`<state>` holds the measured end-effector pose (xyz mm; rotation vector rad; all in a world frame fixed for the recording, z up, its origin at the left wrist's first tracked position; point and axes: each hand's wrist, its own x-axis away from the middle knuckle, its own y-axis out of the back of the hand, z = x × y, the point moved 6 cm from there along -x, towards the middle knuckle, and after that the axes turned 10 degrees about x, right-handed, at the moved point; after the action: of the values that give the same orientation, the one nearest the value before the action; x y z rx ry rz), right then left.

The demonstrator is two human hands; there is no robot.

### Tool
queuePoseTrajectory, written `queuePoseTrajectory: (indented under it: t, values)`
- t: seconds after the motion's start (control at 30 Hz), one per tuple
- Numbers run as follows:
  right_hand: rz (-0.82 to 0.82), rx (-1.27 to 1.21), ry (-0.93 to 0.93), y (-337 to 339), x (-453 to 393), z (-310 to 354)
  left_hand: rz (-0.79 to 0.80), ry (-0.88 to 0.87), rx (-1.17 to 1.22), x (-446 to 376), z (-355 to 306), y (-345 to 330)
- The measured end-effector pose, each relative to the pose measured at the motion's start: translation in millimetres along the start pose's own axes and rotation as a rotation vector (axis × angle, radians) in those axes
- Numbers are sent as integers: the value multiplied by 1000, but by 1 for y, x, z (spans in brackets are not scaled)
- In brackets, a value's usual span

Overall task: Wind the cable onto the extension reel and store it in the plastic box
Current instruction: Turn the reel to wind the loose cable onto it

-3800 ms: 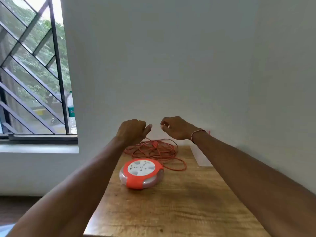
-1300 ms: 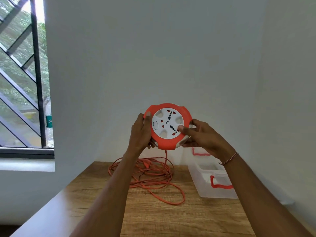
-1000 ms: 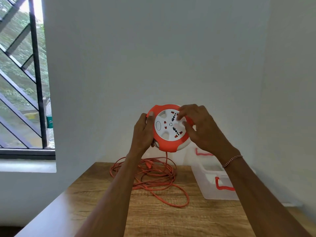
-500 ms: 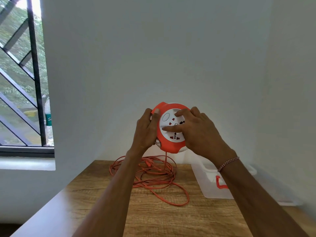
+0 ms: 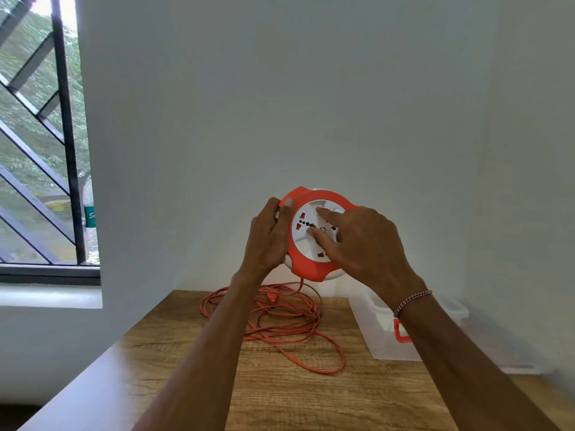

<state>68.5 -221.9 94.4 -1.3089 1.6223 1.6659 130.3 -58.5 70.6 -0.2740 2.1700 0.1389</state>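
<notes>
At frame centre, we are gripping the extension reel (image 5: pixel 312 234) in our left hand (image 5: pixel 269 236), right fingers (image 5: pixel 317 236) apparently turning its face; the cable (image 5: pixel 280 321) is hanging straight below onto the counter (image 5: pixel 311 396).

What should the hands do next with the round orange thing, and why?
Probably turn the white socket face with the right hand while the left hand grips the round orange plastic extension reel. Most of the thin orange cable lies loose on the wooden table.
</notes>
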Motion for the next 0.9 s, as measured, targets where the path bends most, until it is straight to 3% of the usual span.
queuePoseTrajectory:
  t: [0.13, 0.27, 0.4, 0.53, 0.9]
  values:
    - [-55, -29, 162, 10, -3, 0, -12, -10, -4, -1, -2, 1]
    - [179, -2, 228, 1, -1, 5, -24, -26, 10, -1, -6, 1]
    - [207, 144, 247, 2, 3, 15, -22, -35, 16, -2, -7, 2]
    - [172, 224, 190, 1, 4, 15, -20, -35, 34, -2, -7, 2]
    - [-13, 93, -87, -1, 7, 6, -29, -42, 25, -2, -6, 2]
